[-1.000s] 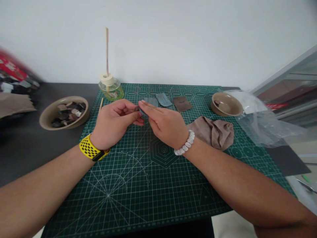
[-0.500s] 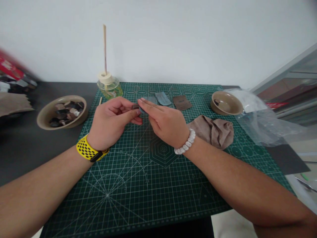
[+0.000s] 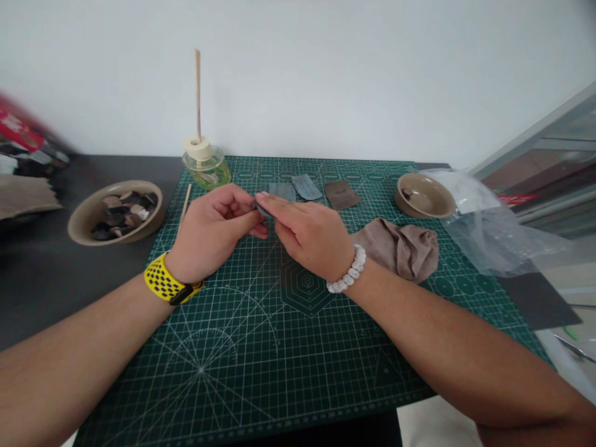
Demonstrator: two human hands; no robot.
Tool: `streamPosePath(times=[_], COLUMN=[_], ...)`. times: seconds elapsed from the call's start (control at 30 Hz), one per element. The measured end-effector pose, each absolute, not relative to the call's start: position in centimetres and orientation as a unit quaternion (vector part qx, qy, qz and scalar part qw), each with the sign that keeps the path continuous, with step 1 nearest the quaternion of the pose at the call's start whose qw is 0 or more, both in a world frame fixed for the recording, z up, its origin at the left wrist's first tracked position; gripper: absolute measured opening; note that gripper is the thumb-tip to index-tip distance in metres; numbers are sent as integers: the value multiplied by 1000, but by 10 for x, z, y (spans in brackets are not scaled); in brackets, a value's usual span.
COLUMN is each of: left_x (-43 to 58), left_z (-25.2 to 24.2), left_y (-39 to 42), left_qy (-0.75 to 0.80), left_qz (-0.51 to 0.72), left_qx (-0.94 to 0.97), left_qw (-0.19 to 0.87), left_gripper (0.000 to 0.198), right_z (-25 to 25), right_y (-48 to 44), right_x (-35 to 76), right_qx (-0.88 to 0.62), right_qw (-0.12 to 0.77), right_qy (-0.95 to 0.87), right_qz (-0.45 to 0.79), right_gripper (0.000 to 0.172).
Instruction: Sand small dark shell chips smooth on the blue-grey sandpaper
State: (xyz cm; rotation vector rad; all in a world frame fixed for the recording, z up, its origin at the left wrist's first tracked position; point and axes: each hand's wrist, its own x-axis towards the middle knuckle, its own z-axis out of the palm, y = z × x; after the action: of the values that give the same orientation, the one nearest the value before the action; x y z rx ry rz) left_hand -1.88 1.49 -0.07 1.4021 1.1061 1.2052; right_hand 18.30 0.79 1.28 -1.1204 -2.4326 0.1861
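Above the green cutting mat (image 3: 242,372), my left hand (image 3: 212,230) pinches a small dark brown piece, now almost wholly hidden by the fingers. My right hand (image 3: 310,233) presses a folded scrap of grey sandpaper (image 3: 264,212) against that piece with straight fingers on top and the thumb below. The fingertips of both hands meet. Beyond them lie a grey sandpaper sheet (image 3: 282,192), a curled blue-grey one (image 3: 306,187) and a brown one (image 3: 342,195).
A bowl (image 3: 77,226) of dark and brown chunks stands left. To the right are a crumpled brown cloth (image 3: 405,248), a second bowl (image 3: 435,205) with one small piece, and a clear plastic bag (image 3: 493,230). A glass diffuser bottle (image 3: 207,167) with a stick stands at the back.
My right fingers and the sandpaper have shifted slightly left and down over the brown piece, which showed more before. My left hand has barely moved.
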Motion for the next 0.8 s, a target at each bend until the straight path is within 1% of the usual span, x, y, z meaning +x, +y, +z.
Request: streamPosePath(times=[0.13, 0.33, 0.5, 0.67, 0.8], left_x=[-20, -21, -19, -18, -20], left_z=[-3, -6, -4, -2, -3], left_y=[15, 17, 17, 16, 17], left_qy=[431, 408, 374, 393, 394], left_qz=[517, 521, 547, 513, 504], left_qx=[574, 577, 572, 590, 583], left_qw=[467, 478, 484, 484, 501], left_gripper=[19, 22, 33, 28, 30], right_z=[15, 15, 11, 6, 3], right_y=[9, 9, 8, 10, 13], right_x=[183, 185, 184, 184, 186], right_qx=[-408, -424, -466, -457, -434], right_qw=[229, 242, 272, 296, 305], right_qy=[-881, -869, -838, -834, -841], right_qz=[72, 80, 83, 91, 111], right_gripper=[58, 54, 47, 37, 32])
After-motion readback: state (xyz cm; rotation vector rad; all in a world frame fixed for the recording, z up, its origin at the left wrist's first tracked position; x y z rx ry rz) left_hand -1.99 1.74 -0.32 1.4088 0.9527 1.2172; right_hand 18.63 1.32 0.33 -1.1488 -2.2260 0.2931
